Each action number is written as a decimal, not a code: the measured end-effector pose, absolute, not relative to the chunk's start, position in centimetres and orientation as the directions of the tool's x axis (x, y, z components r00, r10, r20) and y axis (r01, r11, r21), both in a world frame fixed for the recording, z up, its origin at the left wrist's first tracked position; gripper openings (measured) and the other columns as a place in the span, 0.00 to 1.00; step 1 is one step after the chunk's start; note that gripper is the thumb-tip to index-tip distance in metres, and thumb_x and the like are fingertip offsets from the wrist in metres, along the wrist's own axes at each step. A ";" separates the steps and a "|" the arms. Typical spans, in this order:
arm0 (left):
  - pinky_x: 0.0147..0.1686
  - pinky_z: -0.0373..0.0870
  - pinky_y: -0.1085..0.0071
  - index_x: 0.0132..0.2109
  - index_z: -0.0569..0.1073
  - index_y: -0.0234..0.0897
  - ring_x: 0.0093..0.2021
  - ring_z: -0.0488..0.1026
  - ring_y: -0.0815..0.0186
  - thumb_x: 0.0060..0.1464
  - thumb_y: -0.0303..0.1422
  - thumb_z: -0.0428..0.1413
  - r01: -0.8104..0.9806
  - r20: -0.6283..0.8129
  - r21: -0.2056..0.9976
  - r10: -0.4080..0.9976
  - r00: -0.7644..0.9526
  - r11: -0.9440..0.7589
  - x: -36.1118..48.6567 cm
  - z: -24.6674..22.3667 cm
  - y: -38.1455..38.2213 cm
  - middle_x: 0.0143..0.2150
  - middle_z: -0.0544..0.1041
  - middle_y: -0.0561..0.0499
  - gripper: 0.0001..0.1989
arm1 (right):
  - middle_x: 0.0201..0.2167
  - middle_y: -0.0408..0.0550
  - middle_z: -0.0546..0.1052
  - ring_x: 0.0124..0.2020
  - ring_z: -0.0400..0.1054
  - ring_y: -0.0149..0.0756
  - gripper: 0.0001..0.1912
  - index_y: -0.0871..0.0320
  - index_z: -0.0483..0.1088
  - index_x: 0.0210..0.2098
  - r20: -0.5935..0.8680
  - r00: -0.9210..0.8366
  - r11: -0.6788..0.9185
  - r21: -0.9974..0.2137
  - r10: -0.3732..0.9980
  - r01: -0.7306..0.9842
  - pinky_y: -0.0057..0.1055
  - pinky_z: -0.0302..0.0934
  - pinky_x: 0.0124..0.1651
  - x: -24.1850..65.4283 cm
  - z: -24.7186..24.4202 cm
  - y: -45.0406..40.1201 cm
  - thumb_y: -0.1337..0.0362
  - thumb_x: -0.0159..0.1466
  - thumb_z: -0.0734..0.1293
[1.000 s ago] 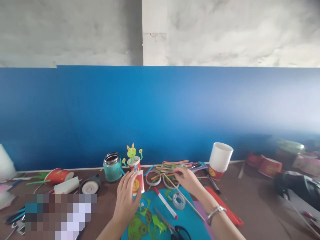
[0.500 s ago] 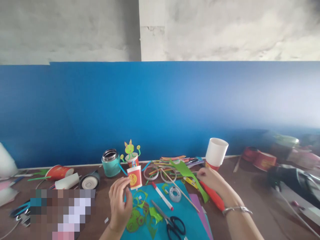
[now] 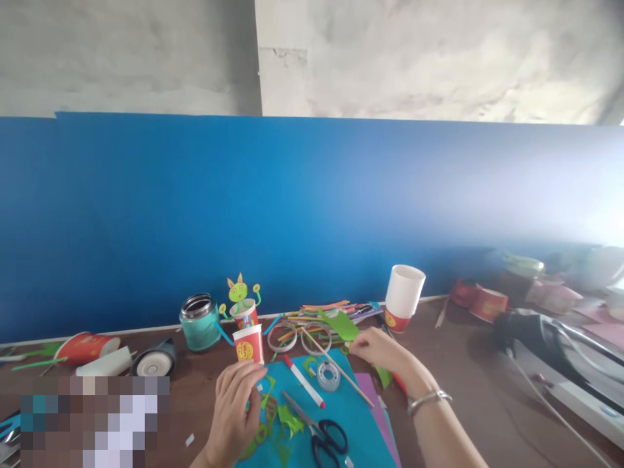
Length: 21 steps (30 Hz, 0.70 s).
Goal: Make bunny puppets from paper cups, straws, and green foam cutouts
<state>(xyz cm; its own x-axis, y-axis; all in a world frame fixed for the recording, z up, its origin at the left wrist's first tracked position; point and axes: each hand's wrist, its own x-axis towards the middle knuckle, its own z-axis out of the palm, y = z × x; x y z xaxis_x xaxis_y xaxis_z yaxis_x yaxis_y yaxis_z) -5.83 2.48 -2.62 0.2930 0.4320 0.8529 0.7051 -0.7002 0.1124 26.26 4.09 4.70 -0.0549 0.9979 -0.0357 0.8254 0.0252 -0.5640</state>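
My left hand [image 3: 234,406] is over the left edge of the blue paper [image 3: 341,416], fingers loosely bent and thumb apart, with nothing seen in it. Just beyond its fingertips stands a red-and-white paper cup [image 3: 248,344] with blue strip arms; a green paper cat face [image 3: 238,292] rises from a second cup behind. My right hand [image 3: 383,351] reaches across a green paper strip [image 3: 342,325], fingertips pinched together. What they grip, if anything, is hidden. Below lie scissors [image 3: 322,437], a white marker [image 3: 305,385], clear tape [image 3: 328,376], a wooden stick [image 3: 341,370] and green paper scraps [image 3: 290,420].
A teal jar [image 3: 200,323] stands left of the cups. Colored sticks [image 3: 312,317] and two tape rings [image 3: 283,338] lie at the back. An upright white cup stack [image 3: 404,292] is behind my right hand. A hot-air-tool-like dark object [image 3: 531,338] with a cable lies right.
My right hand has moved left from beside the red-orange object onto the green strip, covering the yellow glue tube. My left hand stays near the cup. The view has shifted right.
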 end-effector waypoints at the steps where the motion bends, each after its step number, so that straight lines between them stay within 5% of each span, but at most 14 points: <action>1: 0.46 0.63 0.64 0.45 0.71 0.40 0.45 0.72 0.61 0.53 0.21 0.48 0.703 0.850 0.118 0.438 0.294 -0.702 -5.8 -2.6 2.5 0.40 0.78 0.48 0.15 | 0.21 0.44 0.77 0.24 0.68 0.32 0.11 0.58 0.77 0.23 -0.061 -0.105 0.052 -0.567 0.993 0.822 0.26 0.58 0.31 25.5 4.6 4.0 0.70 0.52 0.63; 8: 0.46 0.63 0.62 0.45 0.71 0.39 0.45 0.70 0.60 0.55 0.21 0.47 0.717 0.838 0.218 0.504 0.210 -0.662 -6.1 -2.5 2.6 0.40 0.77 0.47 0.14 | 0.36 0.53 0.76 0.40 0.67 0.43 0.15 0.59 0.75 0.31 -0.060 -0.154 0.112 -0.446 0.986 0.888 0.31 0.57 0.41 20.4 2.7 2.9 0.77 0.45 0.64; 21: 0.46 0.61 0.62 0.44 0.71 0.38 0.45 0.69 0.60 0.55 0.21 0.47 0.697 0.842 0.229 0.497 0.209 -0.680 -6.5 -2.8 3.0 0.40 0.76 0.47 0.13 | 0.37 0.51 0.75 0.41 0.68 0.40 0.14 0.60 0.74 0.29 -0.068 -0.240 0.195 -0.399 0.968 0.896 0.26 0.58 0.42 19.2 3.0 2.5 0.78 0.45 0.63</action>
